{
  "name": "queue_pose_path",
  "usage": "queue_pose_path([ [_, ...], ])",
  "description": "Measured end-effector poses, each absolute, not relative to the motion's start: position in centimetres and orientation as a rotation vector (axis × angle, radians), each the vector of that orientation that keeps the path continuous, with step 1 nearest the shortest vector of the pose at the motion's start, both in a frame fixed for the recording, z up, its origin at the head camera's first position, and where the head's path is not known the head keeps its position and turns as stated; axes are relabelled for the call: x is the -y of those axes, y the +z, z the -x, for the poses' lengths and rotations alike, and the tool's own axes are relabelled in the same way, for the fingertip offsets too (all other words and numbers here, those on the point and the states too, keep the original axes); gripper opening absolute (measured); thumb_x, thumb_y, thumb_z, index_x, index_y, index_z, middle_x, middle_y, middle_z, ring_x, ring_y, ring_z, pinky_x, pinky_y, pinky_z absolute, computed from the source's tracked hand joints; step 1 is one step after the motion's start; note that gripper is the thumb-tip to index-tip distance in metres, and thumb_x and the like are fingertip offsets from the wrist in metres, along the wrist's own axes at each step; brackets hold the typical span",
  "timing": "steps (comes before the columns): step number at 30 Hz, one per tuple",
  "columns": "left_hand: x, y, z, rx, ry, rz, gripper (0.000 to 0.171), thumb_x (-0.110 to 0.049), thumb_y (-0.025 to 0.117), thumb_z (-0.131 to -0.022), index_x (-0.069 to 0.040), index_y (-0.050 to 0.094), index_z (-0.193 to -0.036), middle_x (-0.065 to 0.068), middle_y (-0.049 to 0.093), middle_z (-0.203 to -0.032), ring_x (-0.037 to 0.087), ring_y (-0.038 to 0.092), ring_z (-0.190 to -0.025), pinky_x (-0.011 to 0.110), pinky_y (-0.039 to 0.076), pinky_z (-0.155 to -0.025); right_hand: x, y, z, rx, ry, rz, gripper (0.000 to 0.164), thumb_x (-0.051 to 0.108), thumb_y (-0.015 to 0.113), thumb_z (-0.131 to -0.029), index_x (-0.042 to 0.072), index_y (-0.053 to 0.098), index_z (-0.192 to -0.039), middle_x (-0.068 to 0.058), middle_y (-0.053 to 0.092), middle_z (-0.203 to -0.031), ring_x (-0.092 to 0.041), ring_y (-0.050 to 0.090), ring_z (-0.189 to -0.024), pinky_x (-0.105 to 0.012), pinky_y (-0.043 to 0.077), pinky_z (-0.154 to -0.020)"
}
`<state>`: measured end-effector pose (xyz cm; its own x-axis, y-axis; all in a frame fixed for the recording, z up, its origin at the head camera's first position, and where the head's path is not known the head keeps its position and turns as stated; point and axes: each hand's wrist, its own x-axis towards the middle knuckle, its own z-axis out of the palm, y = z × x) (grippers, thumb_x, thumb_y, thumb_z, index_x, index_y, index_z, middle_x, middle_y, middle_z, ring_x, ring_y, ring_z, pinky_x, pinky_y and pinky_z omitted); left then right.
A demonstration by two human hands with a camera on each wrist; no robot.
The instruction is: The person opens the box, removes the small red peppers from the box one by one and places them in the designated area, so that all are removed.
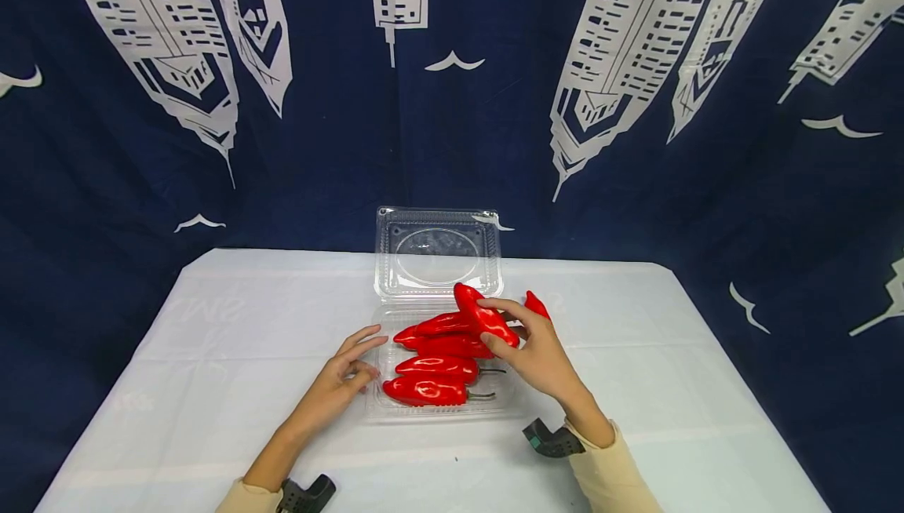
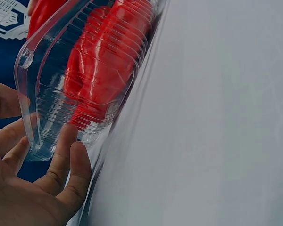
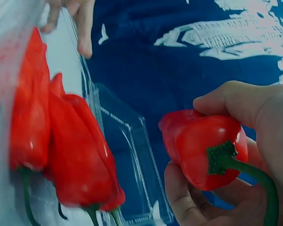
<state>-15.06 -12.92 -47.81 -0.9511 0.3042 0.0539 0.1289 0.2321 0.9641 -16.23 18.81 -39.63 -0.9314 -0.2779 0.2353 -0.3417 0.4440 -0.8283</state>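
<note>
My right hand (image 1: 540, 348) grips a red pepper (image 1: 480, 313) between thumb and fingers, above the clear plastic clamshell box (image 1: 441, 412). In the right wrist view its green stem (image 3: 254, 172) points toward the camera. Inside the box several more red peppers (image 1: 427, 391) lie side by side, most stems toward the right. My left hand (image 1: 339, 376) is at the box's left side. In the left wrist view its fingers (image 2: 78, 176) are loosely bent by the box's ribbed wall; firm contact cannot be told.
The clear lid (image 1: 438, 254) stands raised behind the box. Another red pepper (image 1: 537, 305) shows partly behind my right hand. A white cloth covers the table (image 1: 247, 325); a dark blue curtain (image 1: 452, 129) with white building prints hangs at its far edge.
</note>
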Motion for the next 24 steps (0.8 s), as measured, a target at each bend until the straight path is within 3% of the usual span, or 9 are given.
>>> queue_pose_path([
  [12,12.9,-47.9,15.1,-2.344,1.808,-0.414,0.051,0.004,0.056,-0.093,-0.007,0.054,-0.143,0.004,0.032,-0.160,0.025,0.065,-0.094,0.026,0.054,-0.077,-22.4,-39.7,17.2,2.591,1.515,-0.275,0.042,0.014,0.069,-0.094,0.018,0.063,-0.135,-0.019,0.061,-0.129,-0.034,0.065,-0.096,-0.035,0.061,-0.066],
  [16,12.9,-47.9,15.0,-2.345,1.806,-0.410,0.051,0.004,0.055,-0.093,-0.007,0.054,-0.143,0.004,0.032,-0.160,0.025,0.065,-0.095,0.026,0.054,-0.077,-23.3,-39.9,17.4,2.567,1.520,-0.244,0.040,0.015,0.067,-0.095,0.014,0.063,-0.136,-0.018,0.061,-0.132,-0.033,0.064,-0.103,-0.030,0.061,-0.075],
  [24,12.9,-47.8,15.0,-2.345,1.803,-0.414,0.050,0.004,0.055,-0.094,-0.007,0.054,-0.143,0.004,0.032,-0.161,0.026,0.065,-0.095,0.026,0.054,-0.077,-25.1,-41.1,18.1,2.585,1.486,-0.162,0.044,0.011,0.067,-0.095,0.011,0.060,-0.139,-0.020,0.059,-0.135,-0.032,0.064,-0.106,-0.024,0.059,-0.077],
])
